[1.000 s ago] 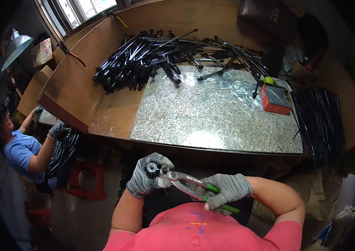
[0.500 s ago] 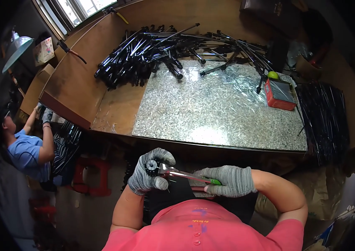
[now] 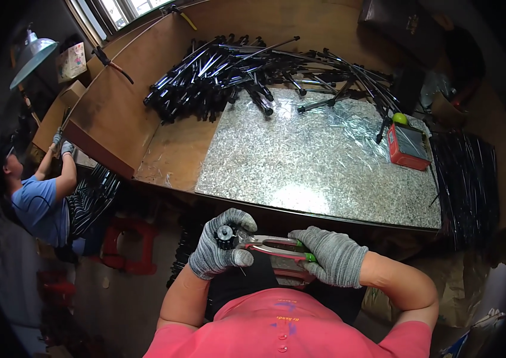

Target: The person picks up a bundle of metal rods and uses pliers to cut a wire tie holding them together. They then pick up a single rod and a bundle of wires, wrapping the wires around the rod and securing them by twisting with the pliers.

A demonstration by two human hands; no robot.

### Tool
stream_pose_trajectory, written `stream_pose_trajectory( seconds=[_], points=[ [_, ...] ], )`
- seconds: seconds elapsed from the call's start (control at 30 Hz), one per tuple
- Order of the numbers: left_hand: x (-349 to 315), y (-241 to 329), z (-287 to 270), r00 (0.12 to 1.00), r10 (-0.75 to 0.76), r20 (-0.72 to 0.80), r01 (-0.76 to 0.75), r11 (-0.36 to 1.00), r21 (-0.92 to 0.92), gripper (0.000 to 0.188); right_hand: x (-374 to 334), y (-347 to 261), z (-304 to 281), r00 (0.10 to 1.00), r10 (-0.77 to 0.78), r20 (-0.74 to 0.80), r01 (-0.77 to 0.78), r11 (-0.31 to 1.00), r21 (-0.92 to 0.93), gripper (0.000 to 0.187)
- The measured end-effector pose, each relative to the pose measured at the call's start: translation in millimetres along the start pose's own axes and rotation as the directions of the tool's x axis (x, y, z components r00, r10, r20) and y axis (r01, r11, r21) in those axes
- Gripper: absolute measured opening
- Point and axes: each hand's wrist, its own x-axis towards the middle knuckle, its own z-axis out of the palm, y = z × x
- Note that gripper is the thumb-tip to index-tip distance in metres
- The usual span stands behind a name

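Observation:
My left hand [image 3: 220,247], in a grey knit glove, is closed around a black round part with a pale metal centre [image 3: 225,234]. Its end faces up between the thumb and fingers; the rest of it is hidden. My gloved right hand [image 3: 333,256] grips hand pliers with red handles and green tips [image 3: 268,244]. The handles stand apart, and the jaws meet the side of the black part by my left fingers. A thin wire-like strand hangs below my left thumb.
Beyond my hands is a speckled stone slab [image 3: 277,155] on a wooden bench. Black rods [image 3: 205,77] are heaped at the back, and more dark rods [image 3: 465,185] lie right. A red box [image 3: 408,146] sits on the slab. At left, a co-worker [image 3: 41,197] sits near a red stool [image 3: 127,244].
The pliers' handles have spread apart as my right hand's grip widened. My left hand still holds the black part. The co-worker's hands have shifted, and the whole view has turned slightly.

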Motion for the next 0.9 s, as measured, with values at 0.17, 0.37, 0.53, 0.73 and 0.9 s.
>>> stream_pose_trajectory(
  seconds=[0.17, 0.37, 0.53, 0.73, 0.9],
  points=[
    [-2, 1, 1, 1.0, 0.02, -0.001, -0.02, 0.999, -0.031, 0.063, 0, -2, -6, 1.0, 0.007, 0.022, -0.008, 1.0, 0.008, 0.042],
    [-4, 1, 2, 0.999, 0.027, -0.034, -0.027, 1.0, 0.006, 0.067, 5, -6, -1, 0.989, 0.091, 0.117, -0.095, 0.995, 0.029, 0.031],
    [-5, 6, -3, 0.999, -0.022, -0.046, 0.022, 1.0, 0.001, 0.081, 5, -2, 7, 0.996, 0.054, 0.07, -0.05, 0.997, -0.057, 0.029],
    [-4, 11, -3, 0.996, -0.086, -0.01, 0.086, 0.996, -0.031, 0.084, -6, -15, -20, 0.993, 0.043, -0.108, -0.073, 0.952, -0.296, 0.029],
    [2, 3, -3, 0.977, 0.086, 0.197, -0.079, 0.996, -0.041, 0.053, -13, -23, -29, 0.98, -0.019, -0.198, -0.061, 0.919, -0.391, 0.028]
  ],
)
